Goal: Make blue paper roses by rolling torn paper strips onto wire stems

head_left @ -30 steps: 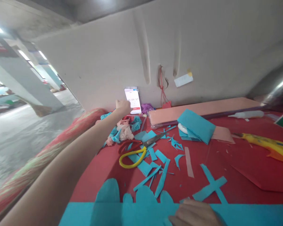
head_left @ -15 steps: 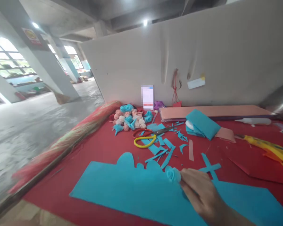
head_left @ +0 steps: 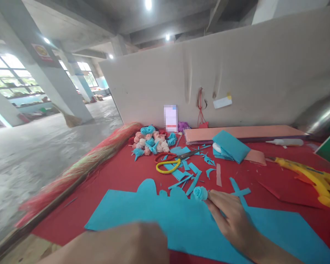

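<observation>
Between the fingertips of my right hand point(head_left: 231, 216) is a blue rolled flower point(head_left: 200, 193), its spiral top facing up and away from me. The hand is closed on its base, just over a large blue sheet point(head_left: 143, 209) with rounded cut-outs along its far edge. At the bottom of the view my left hand point(head_left: 137, 242) is blurred, over the sheet's near edge, and its fingers cannot be made out. Scissors point(head_left: 178, 161) with one red and one yellow handle lie beyond the sheet among blue scraps point(head_left: 192, 179).
A pile of blue, pink and white flowers point(head_left: 151, 141) sits at the back of the red table point(head_left: 110, 172). On the right are a yellow glue gun point(head_left: 308, 174), a folded blue bundle point(head_left: 231, 146) and a white tube point(head_left: 287, 142). Red strands point(head_left: 79, 168) run along the left edge.
My left hand has come into view at the bottom. The right hand still holds the blue flower, turned slightly. The whole view has shifted a little.
</observation>
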The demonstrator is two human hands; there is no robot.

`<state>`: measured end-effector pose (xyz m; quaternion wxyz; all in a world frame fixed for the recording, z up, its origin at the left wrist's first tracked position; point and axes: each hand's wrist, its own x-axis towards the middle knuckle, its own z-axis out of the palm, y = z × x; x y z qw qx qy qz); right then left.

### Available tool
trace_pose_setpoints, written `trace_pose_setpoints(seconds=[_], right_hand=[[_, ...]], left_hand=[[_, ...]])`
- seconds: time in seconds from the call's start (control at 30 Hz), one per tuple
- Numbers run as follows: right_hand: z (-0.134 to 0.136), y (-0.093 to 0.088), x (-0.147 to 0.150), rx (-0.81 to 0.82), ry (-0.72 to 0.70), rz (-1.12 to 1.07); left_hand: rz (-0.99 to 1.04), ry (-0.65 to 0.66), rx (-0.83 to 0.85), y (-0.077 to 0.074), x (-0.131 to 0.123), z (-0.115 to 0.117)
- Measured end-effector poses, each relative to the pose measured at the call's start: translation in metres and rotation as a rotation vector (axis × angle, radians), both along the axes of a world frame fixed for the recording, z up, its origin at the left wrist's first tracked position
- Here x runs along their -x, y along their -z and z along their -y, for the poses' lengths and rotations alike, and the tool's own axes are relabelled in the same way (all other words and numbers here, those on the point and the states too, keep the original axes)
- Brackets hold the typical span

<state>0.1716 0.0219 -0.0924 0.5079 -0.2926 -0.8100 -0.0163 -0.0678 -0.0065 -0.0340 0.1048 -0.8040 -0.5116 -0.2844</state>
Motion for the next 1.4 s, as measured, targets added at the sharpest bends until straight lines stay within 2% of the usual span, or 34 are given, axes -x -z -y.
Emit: trace_pose_setpoints(seconds=[0.1, 0.17, 0.27, 0.37, 0.53, 0.83, 1.4], right_hand=[[0.0, -0.001, 0.0, 0.002, -0.001, -0.007], [-0.001, -0.002, 0.0, 0.003, 0.003, -0.011], [-0.001, -0.003, 0.0, 0.006, 0.005, -0.009], [-0.001, -0.004, -0.001, 0.016, -0.002, -0.002], [-0.002, -0.003, -0.002, 0.037, -0.01, -0.004], [-0.002, -0.001, -0.002, 0.06, -0.024, -0.004], [-0.006, 0.004, -0.004, 0.083, -0.06, -0.006]], left_hand=[[-0.16, 0.259, 0.235, 0.012, 0.0, -0.007], [-0.227, 0.323, 0.323, 0.02, -0.004, -0.018], [-0.274, 0.281, 0.342, 0.03, -0.013, -0.035], [-0.304, 0.259, 0.339, 0.035, -0.018, -0.041], [-0.282, 0.238, 0.334, 0.037, -0.015, -0.041], [-0.18, 0.309, 0.342, 0.044, -0.012, -0.04], [-0.068, 0.314, 0.31, 0.051, -0.009, -0.046]])
